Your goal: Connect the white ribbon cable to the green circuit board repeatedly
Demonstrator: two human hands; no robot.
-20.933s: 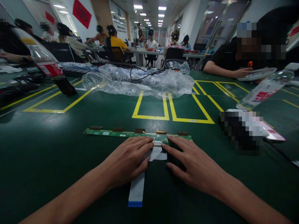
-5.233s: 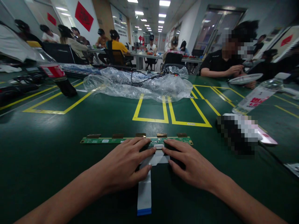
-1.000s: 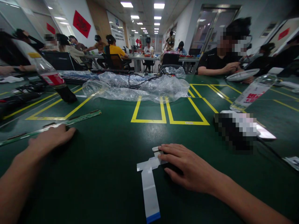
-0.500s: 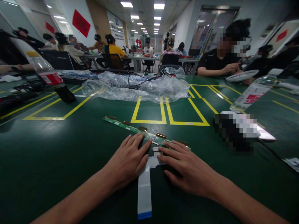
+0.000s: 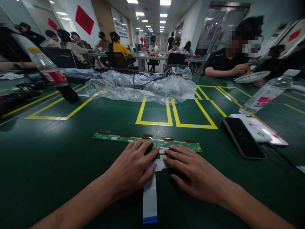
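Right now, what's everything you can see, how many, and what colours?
Table: 1, dark green, foreground.
Tape outlines: several, yellow, on the table.
Circuit board: 1, green, front middle.
Ribbon cable: 1, white, blue end, nearer than the board.
Plastic wrap: 1 heap, see-through, mid-table.
Wires: several, black, on the wrap.
Labelled bottle: 1, red label, yellow cap, left.
Second bottle: 1, see-through, right.
Phone: 1, black, right.
Gadget: 1, white, beside the phone.
People: many, mixed colours, background.
Chairs: several, black, background.
Wall papers: several, red, walls.
Ceiling lights: several, white, overhead.
Left fingers: one set, bare, at the cable.
Right fingers: one set, bare, at the board.
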